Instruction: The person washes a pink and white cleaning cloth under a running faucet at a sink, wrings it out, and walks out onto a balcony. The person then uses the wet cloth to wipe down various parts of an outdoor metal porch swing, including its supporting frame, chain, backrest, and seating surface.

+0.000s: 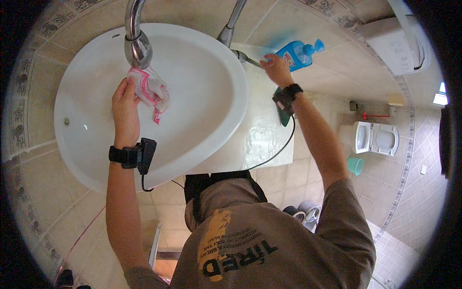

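My left hand (125, 103) pinches a crumpled white cloth with pink-red edging (153, 88). It holds the cloth right below the outlet of a chrome faucet (139, 50), over the white oval washbasin (195, 119). I cannot see any water running. My right hand (278, 70) is at the end of a thin chrome lever (254, 63) to the right of the basin. Whether its fingers grip the lever is unclear. Just behind that hand stands a blue plastic bottle (297, 54) with a label and a blue cap, partly covered by the fingers.
A dark green flat object (283, 117) lies on the pale counter (260, 137), partly under my right wrist. A black cable (285, 146) hangs from that wrist. Further right are a toilet with its lid raised (384, 139) and a green bucket (354, 166). A tiled wall borders the basin.
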Motion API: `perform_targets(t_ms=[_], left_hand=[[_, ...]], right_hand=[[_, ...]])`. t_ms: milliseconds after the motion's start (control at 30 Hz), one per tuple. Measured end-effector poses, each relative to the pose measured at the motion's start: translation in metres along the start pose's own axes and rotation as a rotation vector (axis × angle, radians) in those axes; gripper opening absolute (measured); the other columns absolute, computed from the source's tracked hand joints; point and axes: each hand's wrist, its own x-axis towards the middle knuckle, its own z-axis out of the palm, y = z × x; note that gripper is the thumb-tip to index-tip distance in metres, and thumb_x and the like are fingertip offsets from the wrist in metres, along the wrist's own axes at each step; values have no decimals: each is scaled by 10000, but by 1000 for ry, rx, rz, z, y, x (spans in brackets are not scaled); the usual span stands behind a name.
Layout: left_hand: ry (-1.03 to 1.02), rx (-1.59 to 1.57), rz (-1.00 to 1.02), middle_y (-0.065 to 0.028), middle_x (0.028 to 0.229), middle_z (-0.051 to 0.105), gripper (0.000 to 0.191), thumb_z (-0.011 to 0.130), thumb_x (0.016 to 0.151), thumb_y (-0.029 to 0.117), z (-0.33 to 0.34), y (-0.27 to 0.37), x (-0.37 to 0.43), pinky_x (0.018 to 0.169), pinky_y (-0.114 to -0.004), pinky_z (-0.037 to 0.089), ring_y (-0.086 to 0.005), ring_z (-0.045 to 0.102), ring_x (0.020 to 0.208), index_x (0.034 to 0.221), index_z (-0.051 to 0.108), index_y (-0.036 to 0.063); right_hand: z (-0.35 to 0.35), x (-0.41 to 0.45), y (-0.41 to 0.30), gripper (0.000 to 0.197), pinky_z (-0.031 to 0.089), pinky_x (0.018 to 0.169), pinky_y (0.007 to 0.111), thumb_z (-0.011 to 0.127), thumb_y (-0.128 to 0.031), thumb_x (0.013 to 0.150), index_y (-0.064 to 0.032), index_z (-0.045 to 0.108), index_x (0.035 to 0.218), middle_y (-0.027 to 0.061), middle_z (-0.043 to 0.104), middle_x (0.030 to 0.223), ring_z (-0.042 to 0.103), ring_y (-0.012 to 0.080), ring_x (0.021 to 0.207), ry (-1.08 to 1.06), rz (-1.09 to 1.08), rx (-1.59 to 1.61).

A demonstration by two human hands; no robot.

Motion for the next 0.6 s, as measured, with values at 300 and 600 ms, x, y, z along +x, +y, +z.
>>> perform_targets(t_ms=[300,600], left_hand=[[-149,208,66,-44,940,562,285,604,780,93,19,16,-16,765,-270,424,-123,528,834,1033,500,11],[-118,201,63,-25,922,560,253,482,890,195,10,9,-7,767,-231,404,-85,498,828,1025,540,-11]], right_hand=[[36,-6,12,124,482,645,391,586,-96,748,-36,651,834,193,616,740,602,336,706,4,66,271],[36,40,24,221,498,691,373,619,-130,728,-74,632,941,133,641,819,623,292,778,-82,66,142]])
